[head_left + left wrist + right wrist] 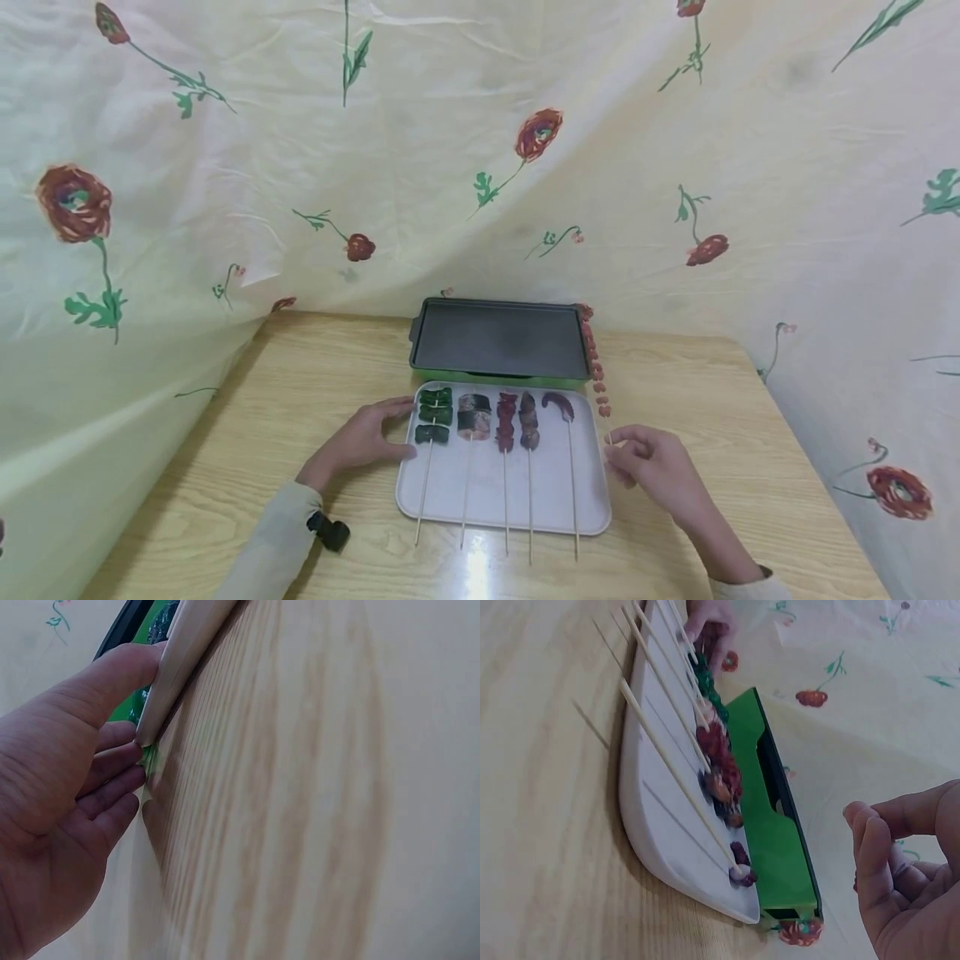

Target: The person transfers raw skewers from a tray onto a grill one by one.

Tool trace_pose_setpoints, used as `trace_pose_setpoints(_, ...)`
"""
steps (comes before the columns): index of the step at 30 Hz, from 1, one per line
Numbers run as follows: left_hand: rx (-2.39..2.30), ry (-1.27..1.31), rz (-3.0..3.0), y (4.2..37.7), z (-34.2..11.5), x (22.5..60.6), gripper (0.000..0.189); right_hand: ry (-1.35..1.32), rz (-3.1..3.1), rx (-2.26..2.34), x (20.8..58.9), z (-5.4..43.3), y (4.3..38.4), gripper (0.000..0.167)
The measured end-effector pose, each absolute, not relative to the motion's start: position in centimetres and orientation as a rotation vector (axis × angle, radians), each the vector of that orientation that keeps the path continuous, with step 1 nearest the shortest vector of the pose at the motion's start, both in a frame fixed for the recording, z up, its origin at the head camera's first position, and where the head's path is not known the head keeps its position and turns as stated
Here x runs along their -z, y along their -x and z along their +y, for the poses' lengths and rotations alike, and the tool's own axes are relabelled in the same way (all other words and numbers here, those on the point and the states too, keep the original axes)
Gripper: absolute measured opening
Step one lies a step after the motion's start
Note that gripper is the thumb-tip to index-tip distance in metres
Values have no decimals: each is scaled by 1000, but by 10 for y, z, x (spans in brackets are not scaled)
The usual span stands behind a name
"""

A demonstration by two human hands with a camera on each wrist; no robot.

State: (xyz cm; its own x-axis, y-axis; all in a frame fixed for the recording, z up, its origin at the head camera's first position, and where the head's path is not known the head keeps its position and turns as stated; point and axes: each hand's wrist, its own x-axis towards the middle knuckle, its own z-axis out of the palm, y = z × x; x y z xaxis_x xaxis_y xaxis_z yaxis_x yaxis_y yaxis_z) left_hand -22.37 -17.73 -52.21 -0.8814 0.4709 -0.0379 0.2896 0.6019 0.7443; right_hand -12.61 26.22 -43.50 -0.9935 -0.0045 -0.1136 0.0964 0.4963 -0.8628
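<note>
My right hand pinches the bare end of a skewer of small red pieces between thumb and fingertips. That skewer slants up past the tray's right edge and along the griddle's right side. At the left rim of a white tray, my left hand is spread, thumb and fingertips against the edge. Lying in the tray are skewers of green pieces, grey-and-pink fish-like chunks, dark red meat, brownish meat, and one curled purple piece. Their sticks reach over the front rim.
A black griddle with a green base stands right behind the tray. Behind the wooden table hangs a flowered cloth, which also runs along both sides. A black band sits on the left sleeve.
</note>
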Motion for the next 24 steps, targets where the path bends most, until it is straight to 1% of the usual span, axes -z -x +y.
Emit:
trace_pose_setpoints(8, -1117, -614, 2611, 225, -177, 522, 80, -41, 2658, 1519, 443, 261, 152, 25)
trace_pose_setpoints(12, -1125, -618, 2611, 224, -176, 521, 79, -59, 2640, 1523, 450, 257, 163, 28)
trace_pose_setpoints(17, -1133, -619, 2608, 223, -176, 521, 79, -92, 2630, 1508, 456, 254, 174, 30)
trace_pose_setpoints(24, -1128, -635, 2610, 224, -177, 521, 79, -116, 2602, 1541, 464, 252, 185, 28)
